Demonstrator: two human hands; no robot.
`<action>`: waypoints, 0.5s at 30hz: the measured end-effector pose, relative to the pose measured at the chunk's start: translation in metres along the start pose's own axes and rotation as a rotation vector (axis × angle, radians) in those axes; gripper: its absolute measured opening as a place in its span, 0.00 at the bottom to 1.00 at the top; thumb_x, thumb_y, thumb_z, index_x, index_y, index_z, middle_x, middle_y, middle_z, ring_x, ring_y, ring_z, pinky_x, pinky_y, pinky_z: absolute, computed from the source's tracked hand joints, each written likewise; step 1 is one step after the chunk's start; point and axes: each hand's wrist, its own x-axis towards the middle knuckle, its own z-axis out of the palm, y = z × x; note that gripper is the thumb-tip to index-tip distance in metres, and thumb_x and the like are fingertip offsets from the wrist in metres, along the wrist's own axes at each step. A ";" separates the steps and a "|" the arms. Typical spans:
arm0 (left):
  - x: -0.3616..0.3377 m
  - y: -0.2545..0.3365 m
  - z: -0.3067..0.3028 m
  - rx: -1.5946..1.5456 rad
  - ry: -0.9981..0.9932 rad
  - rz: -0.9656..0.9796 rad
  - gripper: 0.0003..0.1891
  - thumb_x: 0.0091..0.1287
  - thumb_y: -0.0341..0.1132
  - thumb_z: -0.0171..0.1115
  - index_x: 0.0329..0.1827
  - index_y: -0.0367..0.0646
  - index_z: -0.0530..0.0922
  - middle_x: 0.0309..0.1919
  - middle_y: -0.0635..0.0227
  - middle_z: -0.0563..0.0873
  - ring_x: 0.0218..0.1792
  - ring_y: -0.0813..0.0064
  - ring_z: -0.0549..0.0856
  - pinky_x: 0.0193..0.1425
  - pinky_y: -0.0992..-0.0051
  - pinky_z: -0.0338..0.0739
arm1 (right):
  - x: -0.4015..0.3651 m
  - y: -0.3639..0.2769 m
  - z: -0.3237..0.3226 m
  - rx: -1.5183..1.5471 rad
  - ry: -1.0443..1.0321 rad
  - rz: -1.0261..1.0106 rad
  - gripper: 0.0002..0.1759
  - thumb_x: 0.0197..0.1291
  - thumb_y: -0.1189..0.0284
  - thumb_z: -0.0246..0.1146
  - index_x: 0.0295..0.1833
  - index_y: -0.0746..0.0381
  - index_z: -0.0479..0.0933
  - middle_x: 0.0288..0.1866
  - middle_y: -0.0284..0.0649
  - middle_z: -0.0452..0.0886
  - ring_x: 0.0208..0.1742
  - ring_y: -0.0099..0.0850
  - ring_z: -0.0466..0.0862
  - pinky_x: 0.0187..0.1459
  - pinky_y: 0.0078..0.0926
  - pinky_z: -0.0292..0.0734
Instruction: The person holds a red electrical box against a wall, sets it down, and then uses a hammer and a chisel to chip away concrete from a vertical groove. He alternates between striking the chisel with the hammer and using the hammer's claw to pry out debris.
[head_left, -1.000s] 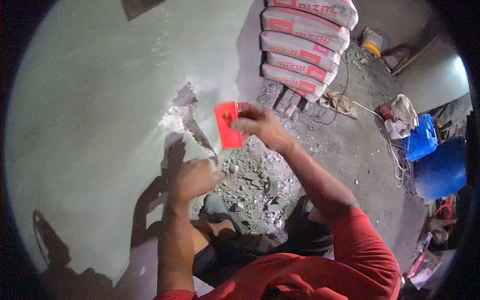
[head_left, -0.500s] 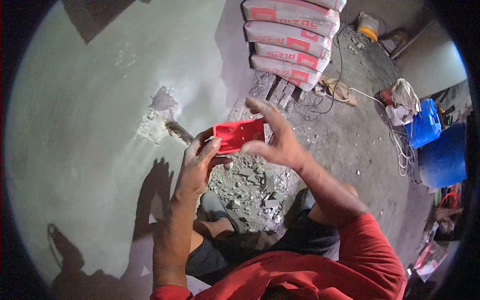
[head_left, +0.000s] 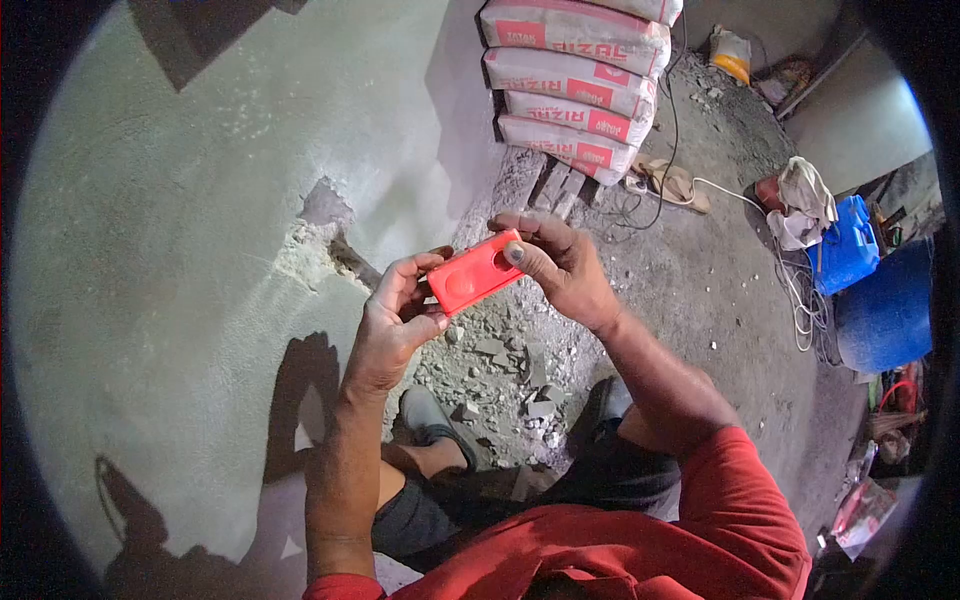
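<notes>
A red plastic electrical box (head_left: pixel 468 281) is held up between my two hands, tilted, with a face bearing round marks towards me. My left hand (head_left: pixel 392 325) is closed on its left end, thumb at the lower edge and fingers along the upper one. At the right end, my right hand (head_left: pixel 562 268) grips it with the thumb pressed on the face over a dark round spot and the fingers behind. Left of the hands, the grey plastered wall (head_left: pixel 190 260) has a rough chiselled hole (head_left: pixel 325 203) with a slot (head_left: pixel 352 262) running down from it.
Broken rubble (head_left: pixel 500 375) lies on the floor between my feet. Stacked cement bags (head_left: pixel 575 95) stand against the wall ahead. To the right are a blue jerrycan (head_left: pixel 843 245), a blue drum (head_left: pixel 885 310) and a white cable (head_left: pixel 797 290) on the floor.
The box has been turned over, from its hollow side to the face with round marks. My right hand, spread beside it before, has closed on its right end.
</notes>
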 end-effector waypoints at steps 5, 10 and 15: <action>0.001 -0.011 -0.002 0.055 0.022 -0.005 0.31 0.58 0.20 0.65 0.67 0.38 0.68 0.60 0.62 0.78 0.56 0.77 0.79 0.60 0.74 0.75 | 0.001 0.005 0.004 -0.053 0.043 -0.242 0.21 0.66 0.67 0.66 0.59 0.67 0.76 0.55 0.44 0.82 0.56 0.29 0.80 0.60 0.30 0.74; 0.000 -0.021 0.005 0.266 -0.004 0.123 0.34 0.59 0.25 0.70 0.70 0.37 0.66 0.59 0.61 0.79 0.56 0.76 0.80 0.60 0.73 0.76 | 0.004 0.015 0.009 -0.095 0.096 -0.484 0.15 0.62 0.72 0.68 0.52 0.66 0.77 0.56 0.47 0.81 0.58 0.34 0.80 0.61 0.32 0.73; 0.002 -0.025 0.004 0.310 0.035 0.164 0.32 0.64 0.34 0.69 0.69 0.36 0.66 0.57 0.60 0.81 0.53 0.72 0.83 0.56 0.69 0.80 | 0.004 0.010 0.010 -0.285 -0.004 -0.625 0.22 0.58 0.70 0.71 0.56 0.65 0.75 0.57 0.48 0.79 0.59 0.36 0.79 0.60 0.32 0.73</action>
